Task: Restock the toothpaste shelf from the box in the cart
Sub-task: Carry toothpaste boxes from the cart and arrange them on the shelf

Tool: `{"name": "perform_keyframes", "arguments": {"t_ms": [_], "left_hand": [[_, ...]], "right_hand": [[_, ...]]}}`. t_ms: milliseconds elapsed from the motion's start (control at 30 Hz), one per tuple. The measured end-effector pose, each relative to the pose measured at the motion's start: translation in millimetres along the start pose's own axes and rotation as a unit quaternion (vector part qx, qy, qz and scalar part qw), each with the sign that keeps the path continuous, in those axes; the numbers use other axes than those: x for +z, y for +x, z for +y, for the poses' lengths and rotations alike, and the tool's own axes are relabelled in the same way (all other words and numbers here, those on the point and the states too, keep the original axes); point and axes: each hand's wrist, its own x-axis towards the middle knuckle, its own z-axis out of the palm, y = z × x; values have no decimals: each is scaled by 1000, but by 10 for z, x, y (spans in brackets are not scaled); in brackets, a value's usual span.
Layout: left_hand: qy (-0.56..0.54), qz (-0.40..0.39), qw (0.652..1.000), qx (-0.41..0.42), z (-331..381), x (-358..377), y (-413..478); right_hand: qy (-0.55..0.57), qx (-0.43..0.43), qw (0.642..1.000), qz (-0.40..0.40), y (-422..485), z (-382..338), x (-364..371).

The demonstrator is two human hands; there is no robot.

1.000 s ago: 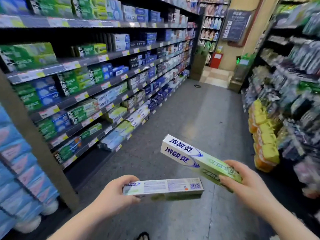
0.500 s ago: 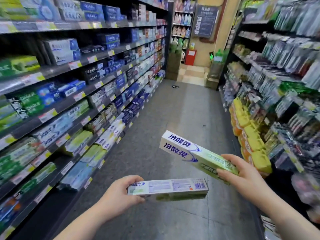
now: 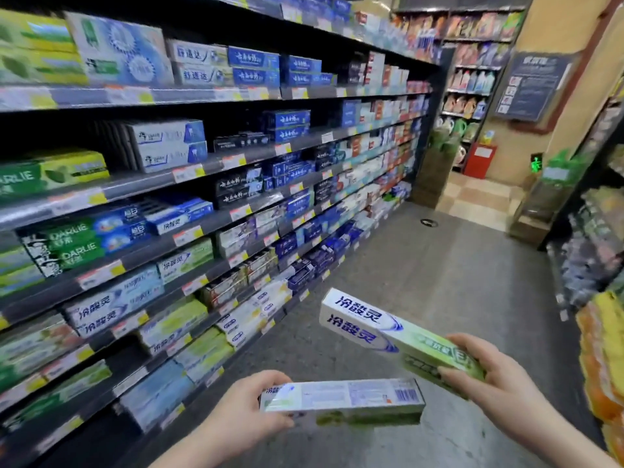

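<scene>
Store aisle: left hand [image 3: 243,412] grips toothpaste box [image 3: 341,398]; right hand [image 3: 486,376] another.

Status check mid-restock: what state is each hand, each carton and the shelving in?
lower carton: closed, roughly level, barcode face up.
upper carton: closed, tilted, white end raised toward the shelving.
left hand: grips the lower carton's left end.
right hand: grips the upper carton's green end.
shelves: stocked with toothpaste cartons.

grey speckled floor [image 3: 439,298], tan end wall [image 3: 553,35]; dark notice board [image 3: 530,86], checkered tiles [image 3: 479,199] beyond
</scene>
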Motion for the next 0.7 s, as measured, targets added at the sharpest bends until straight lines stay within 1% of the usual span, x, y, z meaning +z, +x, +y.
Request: {"name": "perform_keyframes", "arguments": {"t_ms": [67,133,267,433,533,700], "left_hand": [[-11,24,999,-18,68,36,267],[-17,51,997,-54,59,39,464],[-28,77,991,-102,-111,-109,839],[-16,118,985,-123,-421,-423,1413],[-27,150,980,-130,-628,-648,1817],[-59,173,971,-155,-941,-1059,2416]], "right_hand": [[12,-35,999,-26,461,55,-65],[16,-54,997,-46,890,85,-20],[6,-94,989,-116,1697,73,249],[-15,-157,972,-175,2640,-54,708],[-28,-170,963,-205,3228,-145,1004],[-45,-178,952,-244,4158,-350,1623]]}}
